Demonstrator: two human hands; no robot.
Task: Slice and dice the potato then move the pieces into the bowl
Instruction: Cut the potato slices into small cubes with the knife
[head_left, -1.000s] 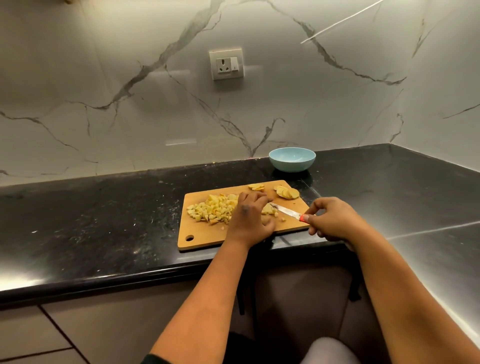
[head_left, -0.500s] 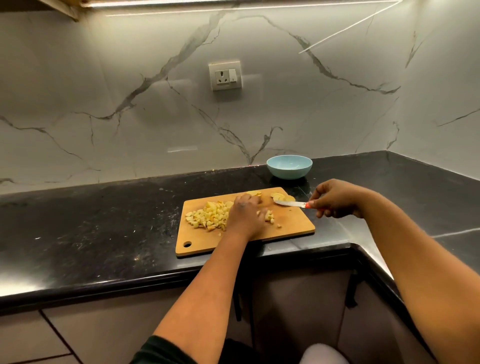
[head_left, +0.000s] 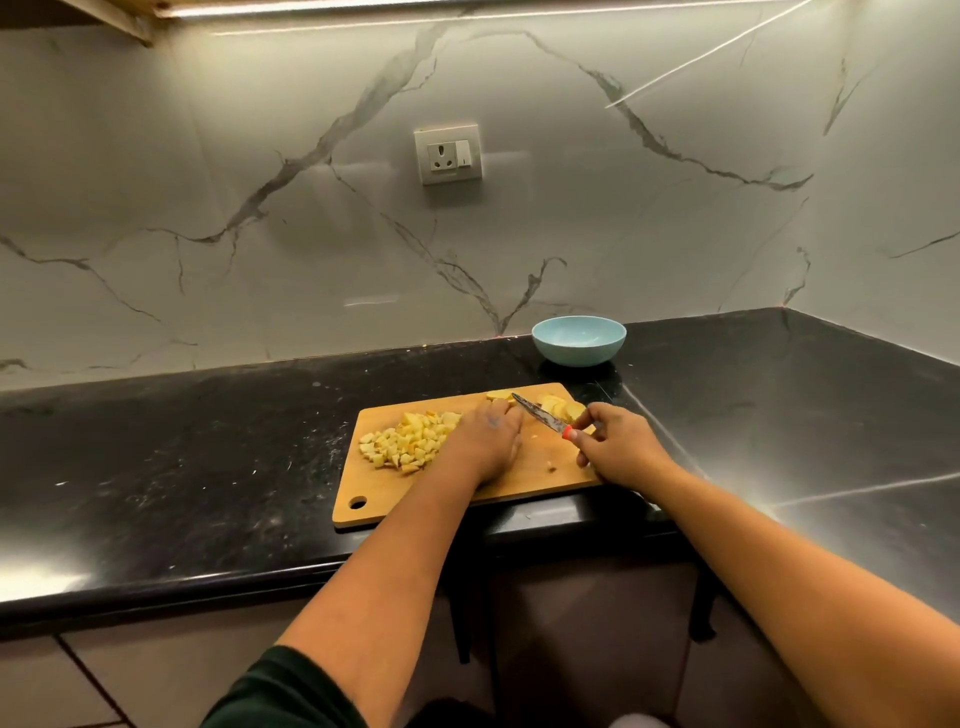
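Note:
A wooden cutting board (head_left: 524, 475) lies on the black counter. A heap of diced potato (head_left: 408, 439) covers its left part. Potato slices (head_left: 558, 406) lie at its far right corner, and one slice (head_left: 497, 396) sits at the far edge. My left hand (head_left: 491, 441) lies on the board beside the heap, fingers reaching to that far slice; what is under it is hidden. My right hand (head_left: 618, 444) grips the red handle of a small knife (head_left: 540, 414), whose blade points up-left over the board between the slices. The light blue bowl (head_left: 578, 340) stands behind the board.
The black counter (head_left: 208, 441) runs left and turns along the right wall. A marble backsplash with a wall socket (head_left: 448, 154) rises behind it. The counter's front edge lies just below the board. Cabinet fronts are underneath.
My right hand came back over the board's right end, and the knife blade now points up-left between the slices. My left hand slid toward the far edge of the board.

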